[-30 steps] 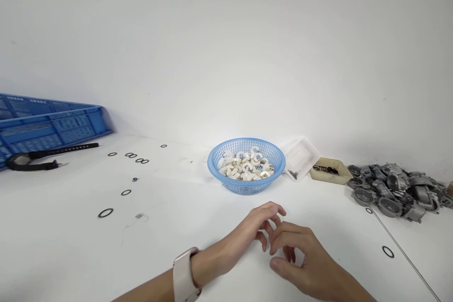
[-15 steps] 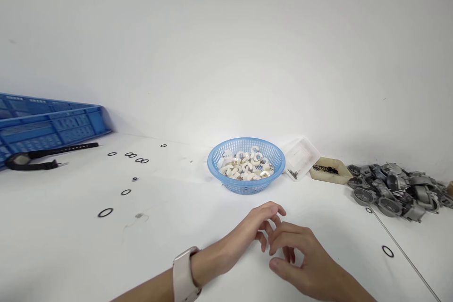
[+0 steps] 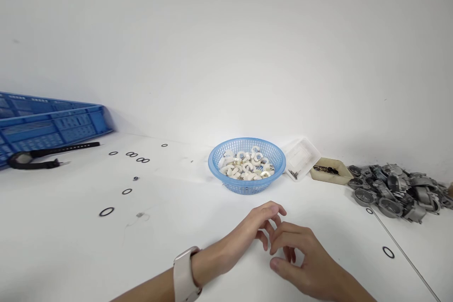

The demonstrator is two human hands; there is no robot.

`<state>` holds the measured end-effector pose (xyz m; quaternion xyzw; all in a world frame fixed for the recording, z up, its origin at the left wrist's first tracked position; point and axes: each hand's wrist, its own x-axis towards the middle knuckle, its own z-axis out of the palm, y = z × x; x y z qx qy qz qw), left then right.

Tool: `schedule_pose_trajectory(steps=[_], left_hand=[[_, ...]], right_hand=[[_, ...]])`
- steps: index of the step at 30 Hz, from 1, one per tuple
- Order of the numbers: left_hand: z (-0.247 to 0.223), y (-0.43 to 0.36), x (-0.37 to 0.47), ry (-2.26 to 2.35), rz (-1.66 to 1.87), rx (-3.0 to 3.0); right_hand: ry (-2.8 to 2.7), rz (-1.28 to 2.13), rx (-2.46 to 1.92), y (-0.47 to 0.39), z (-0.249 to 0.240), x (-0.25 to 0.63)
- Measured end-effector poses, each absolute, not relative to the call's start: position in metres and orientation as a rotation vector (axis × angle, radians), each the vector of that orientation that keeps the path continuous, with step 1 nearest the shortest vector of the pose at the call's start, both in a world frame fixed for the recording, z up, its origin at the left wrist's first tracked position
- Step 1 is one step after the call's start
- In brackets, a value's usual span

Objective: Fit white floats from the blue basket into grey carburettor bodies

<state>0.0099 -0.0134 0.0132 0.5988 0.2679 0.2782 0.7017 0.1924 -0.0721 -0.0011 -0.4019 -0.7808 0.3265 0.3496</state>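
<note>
My left hand (image 3: 260,222), with a pale watch strap (image 3: 185,274) on its wrist, is over the white table with its fingers loosely curled and apart. Beside it on the right is my right hand (image 3: 300,255), thumb and fingers spread with a gap between them. The fingertips of the two hands come close together; whether they touch I cannot tell. Nothing shows in either hand. Just beyond them stands a round blue basket (image 3: 247,188) holding many white ring-shaped pieces (image 3: 247,167) with small metal bits.
Right of the basket are a white tray (image 3: 307,151), a cream tray (image 3: 331,178) with dark small parts, and a heap of grey metal housings (image 3: 392,188). Black rings (image 3: 106,212) lie scattered. At left, a black watch (image 3: 33,160) lies before a blue crate (image 3: 76,122).
Both hands keep the same pose and place. The view has shifted very slightly, moving the table items a little to the right.
</note>
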Motion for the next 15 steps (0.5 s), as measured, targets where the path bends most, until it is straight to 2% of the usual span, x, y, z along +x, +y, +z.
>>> schedule_pose_trajectory(steps=[15], left_hand=[[0.015,-0.0152,0.0103,0.618,0.604,1.327]], right_hand=[[-2.018,0.852,-1.064,-0.0727,0.0028,0.1917]])
